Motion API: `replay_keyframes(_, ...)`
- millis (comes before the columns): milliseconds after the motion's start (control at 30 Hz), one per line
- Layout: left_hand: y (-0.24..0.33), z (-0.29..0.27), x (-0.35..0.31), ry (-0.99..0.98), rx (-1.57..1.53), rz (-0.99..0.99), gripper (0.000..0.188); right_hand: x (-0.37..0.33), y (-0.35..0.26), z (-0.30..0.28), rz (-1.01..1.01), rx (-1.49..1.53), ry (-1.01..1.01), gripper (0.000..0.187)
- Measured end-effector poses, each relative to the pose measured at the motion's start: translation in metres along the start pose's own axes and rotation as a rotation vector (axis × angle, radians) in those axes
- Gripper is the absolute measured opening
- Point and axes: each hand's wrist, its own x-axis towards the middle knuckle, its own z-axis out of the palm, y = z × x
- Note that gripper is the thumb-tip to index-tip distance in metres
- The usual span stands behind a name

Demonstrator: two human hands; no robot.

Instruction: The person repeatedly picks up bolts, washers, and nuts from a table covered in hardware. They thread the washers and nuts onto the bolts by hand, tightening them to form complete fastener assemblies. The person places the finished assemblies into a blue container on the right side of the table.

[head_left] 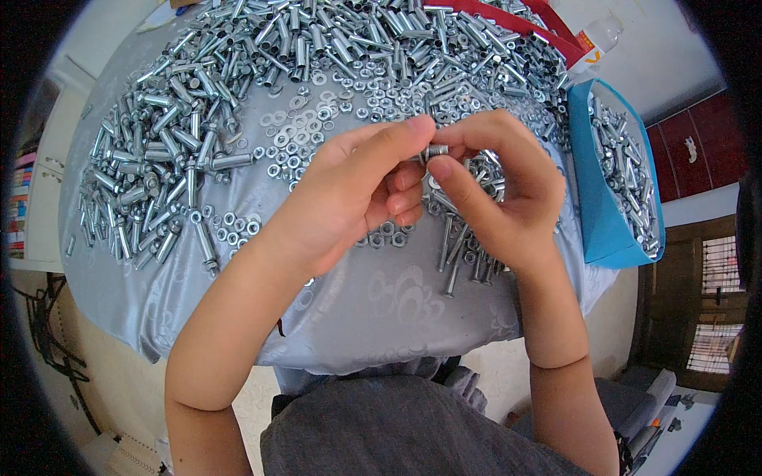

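Note:
Above the table's middle, my left hand (337, 182) and my right hand (512, 186) meet fingertip to fingertip. Between them shows the threaded end of a small silver bolt (436, 150). My left thumb and fingers close around its left part, which they hide. The right thumb and index finger pinch at the threaded end. Loose hex nuts (387, 230) lie beneath my hands. Below the right hand, long thin bolts (452, 266) lie in a loose bunch, partly covered by it.
Metal sleeves (317, 36) heap along the far side. Assembled sleeve anchors (151, 151) pile at the left. Flat washers (305, 119) lie between. A blue fabric bin (599, 214) full of metal parts stands right, with a red box (548, 32) and a plastic bottle (601, 36) behind.

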Motion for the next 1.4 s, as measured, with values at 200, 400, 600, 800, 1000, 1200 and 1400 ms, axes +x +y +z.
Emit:
replay_keyframes(200, 0.000, -0.001, 0.001, -0.055, 0.010, 0.052, 0.031, -0.001, -0.005, 0.000, -0.102, -0.047, 0.015, 0.022)
replay_keyframes(400, 0.000, -0.013, 0.004, -0.178, -0.072, 0.068, 0.032, -0.001, -0.006, 0.000, -0.158, -0.120, -0.036, 0.027)
replay_keyframes(600, -0.002, -0.010, 0.005, -0.156, -0.059, 0.054, 0.036, -0.003, -0.001, 0.002, -0.136, -0.016, -0.021, 0.034)
replay_keyframes(800, -0.001, -0.012, 0.002, -0.242, -0.202, 0.075, 0.027, -0.004, -0.003, 0.006, 0.038, 0.086, 0.029, 0.045)
replay_keyframes(1000, 0.002, -0.008, 0.001, -0.157, -0.177, 0.022, 0.020, -0.003, -0.003, 0.005, 0.107, 0.148, 0.029, 0.045)
replay_keyframes(1200, 0.000, -0.021, 0.006, -0.232, -0.191, 0.068, 0.027, -0.002, -0.003, -0.007, 0.057, 0.057, -0.098, 0.040)
replay_keyframes(1400, 0.000, -0.011, 0.002, -0.176, -0.018, 0.039, 0.039, 0.000, -0.002, -0.002, -0.107, -0.025, -0.060, 0.031)
